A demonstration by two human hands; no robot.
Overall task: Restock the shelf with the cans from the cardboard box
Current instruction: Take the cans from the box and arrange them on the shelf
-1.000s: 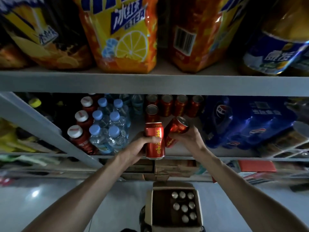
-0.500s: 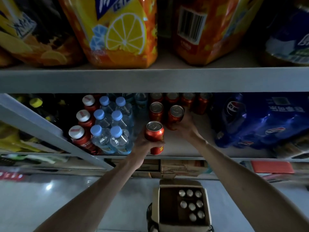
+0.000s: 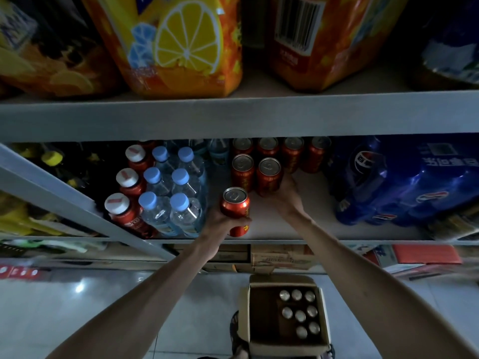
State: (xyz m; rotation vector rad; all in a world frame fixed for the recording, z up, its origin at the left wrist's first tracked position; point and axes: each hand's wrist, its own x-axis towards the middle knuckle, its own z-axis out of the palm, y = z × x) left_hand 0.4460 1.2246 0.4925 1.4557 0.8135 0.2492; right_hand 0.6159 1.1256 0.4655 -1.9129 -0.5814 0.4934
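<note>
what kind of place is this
Probably a small shop or its stockroom: grey metal shelving packed with bottled water, shrink-wrapped cola packs and red cans, with a half-emptied cardboard box on the floor.

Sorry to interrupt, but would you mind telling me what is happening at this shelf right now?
A person is stocking red cans onto the lower shelf. The right hand is setting one can upright beside another in the second row, in front of a back row of four. The left hand holds a second can above the shelf's front edge, not yet placed. The cardboard box on the floor below holds eight more cans.
</note>
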